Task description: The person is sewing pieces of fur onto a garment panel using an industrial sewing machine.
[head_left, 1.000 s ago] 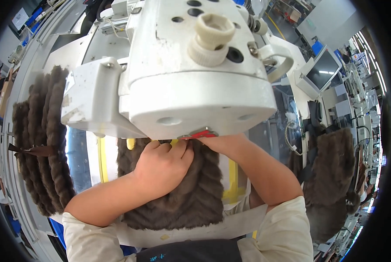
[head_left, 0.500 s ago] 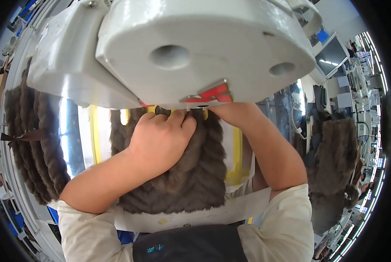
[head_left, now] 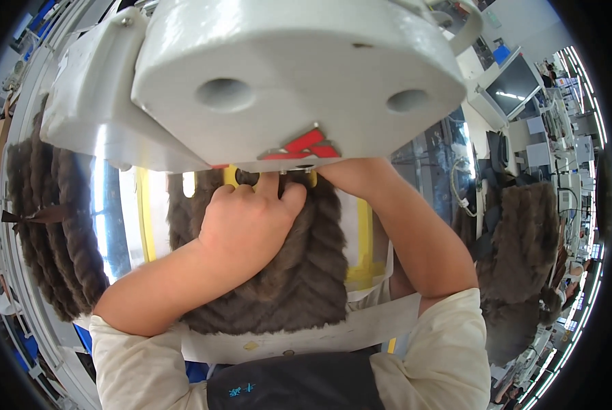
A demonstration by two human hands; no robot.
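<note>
A brown fur panel (head_left: 292, 294) with a chevron pattern lies under the white head of a sewing machine (head_left: 299, 82). My left hand (head_left: 248, 222) rests on the fur close below the machine, its fingers bent onto the pile. One of its fingers points forward to the yellow parts (head_left: 311, 179) under the head, and its thumb lies to the right. From the right comes my right hand (head_left: 354, 176), at the far right edge of the fur. The machine head covers its fingers and the stitching spot.
Brown fur strips tied with a dark band (head_left: 43, 215) hang at the left. More brown fur (head_left: 524, 239) lies at the right, below a monitor (head_left: 514, 82). A white sheet (head_left: 306, 335) with yellow-taped edges lies under the panel. The bulky machine head overhangs the work.
One finger of my left hand has stretched forward from a more curled position. The machine appears slightly further left in the view. My right hand stays by the fur's far edge.
</note>
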